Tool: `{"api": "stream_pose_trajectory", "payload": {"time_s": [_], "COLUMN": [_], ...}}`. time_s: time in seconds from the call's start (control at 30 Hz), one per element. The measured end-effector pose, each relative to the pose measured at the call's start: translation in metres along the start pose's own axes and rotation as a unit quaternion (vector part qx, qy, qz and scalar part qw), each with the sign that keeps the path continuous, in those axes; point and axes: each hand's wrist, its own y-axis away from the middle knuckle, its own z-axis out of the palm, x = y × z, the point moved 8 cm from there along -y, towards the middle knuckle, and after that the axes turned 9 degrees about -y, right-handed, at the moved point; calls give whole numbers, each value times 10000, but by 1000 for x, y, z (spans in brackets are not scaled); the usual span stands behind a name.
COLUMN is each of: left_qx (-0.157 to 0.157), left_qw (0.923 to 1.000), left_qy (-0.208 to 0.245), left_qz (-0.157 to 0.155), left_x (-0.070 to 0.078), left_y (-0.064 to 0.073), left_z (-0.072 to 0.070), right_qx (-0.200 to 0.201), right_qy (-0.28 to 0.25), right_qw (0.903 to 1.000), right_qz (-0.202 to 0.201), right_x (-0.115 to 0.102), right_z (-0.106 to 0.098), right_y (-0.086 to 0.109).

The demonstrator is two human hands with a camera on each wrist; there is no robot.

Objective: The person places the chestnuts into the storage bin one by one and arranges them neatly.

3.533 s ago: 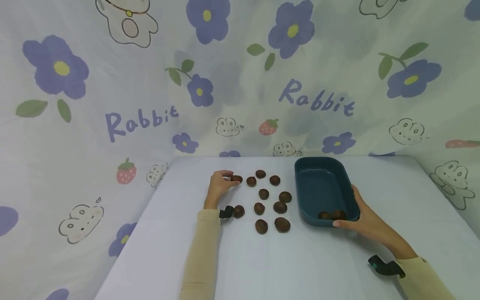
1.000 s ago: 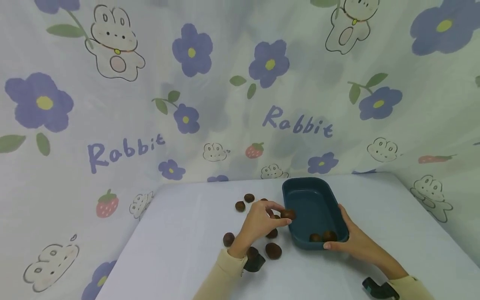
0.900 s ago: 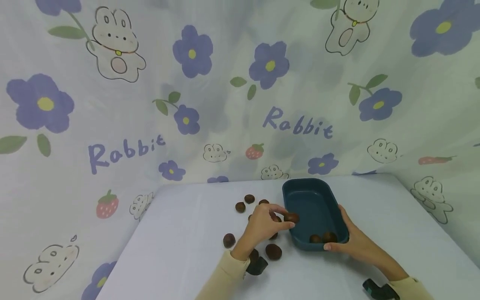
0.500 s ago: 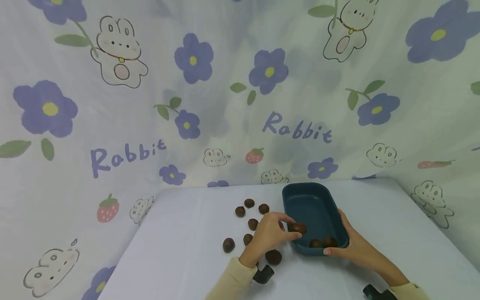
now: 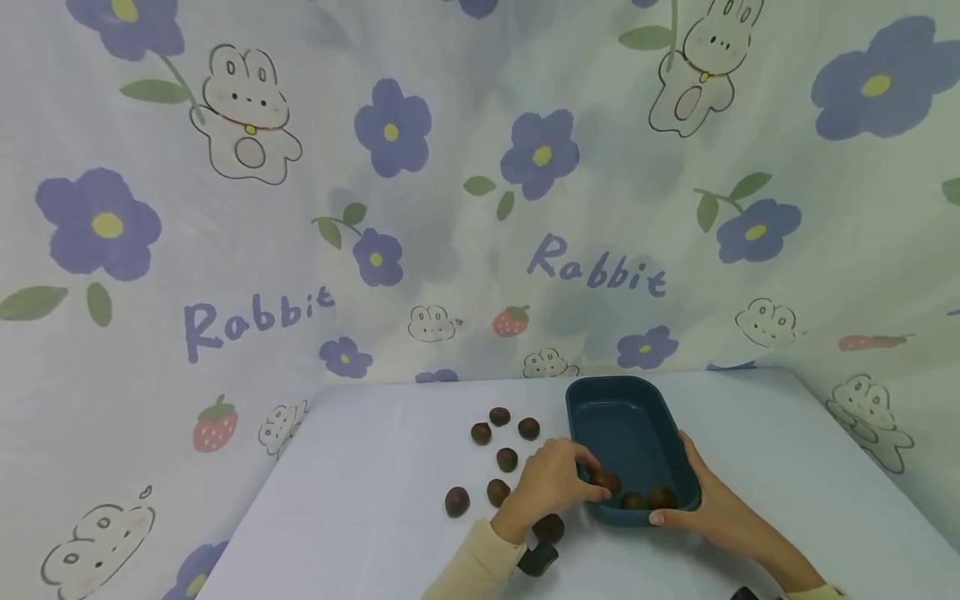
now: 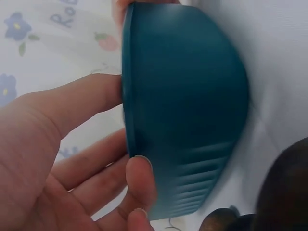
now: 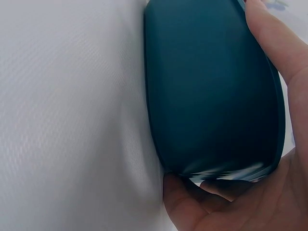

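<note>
1. Having swung over from the loose chestnuts left of the teal dish, the left hand is now reaching over its left rim, carrying a chestnut that was hanging higher, just inside that rim, half a second ago.
2. The work in hand is apparently moving forward: the carried nut is joining two chestnuts already resting inside the dish's near end, though it is seemingly not yet released.
3. The left hand is pinching its chestnut between thumb and fingers; in the left wrist view the dish wall is hiding that grip.
4. The right hand is gripping the dish's near right corner, its thumb lying over the near rim and its fingers curling along the outside, as they were moments ago.
5. Left of the dish, seven loose chestnuts are showing on the white tabletop; the left hand may be hiding others.
</note>
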Motion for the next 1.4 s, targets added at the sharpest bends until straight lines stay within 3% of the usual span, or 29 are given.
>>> {"api": "stream_pose_trajectory", "payload": {"time_s": [0.3, 0.73, 1.0, 1.4], "left_qx": [-225, -462, -514, -399], "left_qw": [9985, 9925, 9900, 9893], "left_qy": [-470, -1117, -1294, -1357], "left_qz": [-149, -188, -216, -355], "left_x": [4, 10, 11, 14], "left_y": [-8, -17, -19, -19], "left_z": [3, 17, 21, 21], "right_qx": [-112, -301, -310, -396], "right_qy": [23, -102, -24, -69], "right_qw": [9995, 9983, 9989, 9961], "right_qz": [277, 483, 354, 781], "right_x": [2, 5, 6, 15], "right_z": [1, 2, 3, 4], "right_y": [1, 0, -1, 0]}}
